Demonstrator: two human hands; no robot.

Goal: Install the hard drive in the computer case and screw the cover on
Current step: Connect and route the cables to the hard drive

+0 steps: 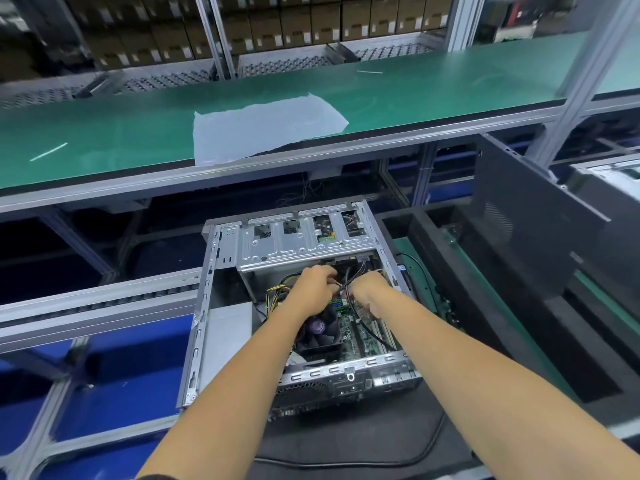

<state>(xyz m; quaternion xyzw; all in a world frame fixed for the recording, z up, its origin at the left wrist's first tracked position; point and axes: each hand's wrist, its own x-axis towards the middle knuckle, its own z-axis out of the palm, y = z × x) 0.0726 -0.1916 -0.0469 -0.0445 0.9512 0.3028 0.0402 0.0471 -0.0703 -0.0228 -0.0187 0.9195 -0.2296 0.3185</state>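
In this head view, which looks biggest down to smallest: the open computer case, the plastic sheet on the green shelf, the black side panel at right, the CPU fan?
1. Computer case
2. Side panel; close to the case, and it is partly cut off, so unsure
3. Plastic sheet; farther away, so may be larger than it looks
4. CPU fan

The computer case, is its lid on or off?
Off. The case is open on top: the fan, board and cables show, and both hands, left and right, reach inside.

The computer case [221, 244] is bare, dull-shining stamped metal; the upper shelf [104, 133] has a smooth matt green mat; the side cover [526, 216] looks matt dark grey.
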